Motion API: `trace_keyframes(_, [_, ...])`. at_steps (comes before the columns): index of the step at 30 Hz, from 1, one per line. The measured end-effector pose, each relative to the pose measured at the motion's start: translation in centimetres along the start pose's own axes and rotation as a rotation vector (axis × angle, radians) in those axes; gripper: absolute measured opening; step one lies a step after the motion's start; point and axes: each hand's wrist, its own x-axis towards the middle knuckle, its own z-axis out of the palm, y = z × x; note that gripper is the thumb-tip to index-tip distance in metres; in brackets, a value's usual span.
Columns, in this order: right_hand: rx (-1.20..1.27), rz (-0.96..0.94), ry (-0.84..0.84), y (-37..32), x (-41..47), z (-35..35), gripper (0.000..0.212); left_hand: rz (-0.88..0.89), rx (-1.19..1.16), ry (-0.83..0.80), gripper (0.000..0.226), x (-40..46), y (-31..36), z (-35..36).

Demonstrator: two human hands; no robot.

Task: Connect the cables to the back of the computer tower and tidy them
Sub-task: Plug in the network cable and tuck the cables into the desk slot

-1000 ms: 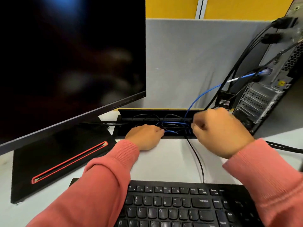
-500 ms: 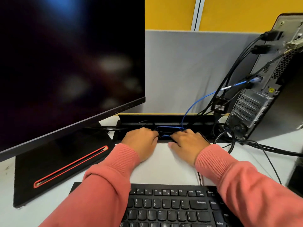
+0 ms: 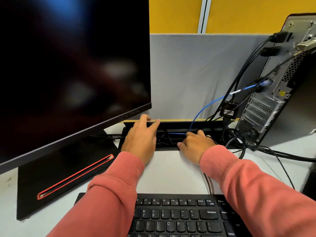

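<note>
Trailing from the tower (image 3: 266,106), black cables (image 3: 239,86) and a blue cable (image 3: 205,106) drop into the desk's black tray (image 3: 210,124). Left hand (image 3: 140,139) rests straight fingers on the tray's raised lid; right hand (image 3: 195,144) reaches inside, grip hidden. White desk (image 3: 171,170), grey partition (image 3: 196,74).

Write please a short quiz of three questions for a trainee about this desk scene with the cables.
1. True or false: the blue cable is plugged into the computer tower.
2. Where does the left hand rest? A) on the keyboard B) on the raised lid of the cable tray C) on the monitor
3. Fill in: the right hand reaches into the open cable ____.

Key: 1 true; 2 B; 3 tray.
</note>
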Motion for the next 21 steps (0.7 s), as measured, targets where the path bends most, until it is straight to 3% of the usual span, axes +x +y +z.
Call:
trace_keyframes(5, [0.022,-0.025,0.049,0.4,-1.2,0.5,0.039,-0.010,-0.037,-0.029,0.025,-0.1,0.5,-0.3])
trace_keyframes(8, [0.003,-0.017,0.030,0.3,-1.2,0.3,0.045,0.067,0.107,-0.247,0.035,-0.5,0.2,0.6])
trace_keyframes(11, [0.002,0.005,0.028,-0.7,-0.9,0.2,0.050,0.034,0.070,-0.417,0.052,-0.7,0.2,1.1])
trace_keyframes(15, [-0.003,0.011,0.021,-1.7,-0.6,0.3,0.051,0.065,0.134,-0.344,0.044,-0.8,0.3,0.9])
trace_keyframes(19, [0.022,0.010,0.036,-1.3,-0.8,0.4,0.050,0.108,0.139,-0.127,0.028,-0.8,0.5,0.9])
trace_keyframes(21, [0.042,0.006,0.027,-1.1,-0.8,0.3,0.050,0.105,0.104,-0.163,0.027,-0.9,0.7,1.0])
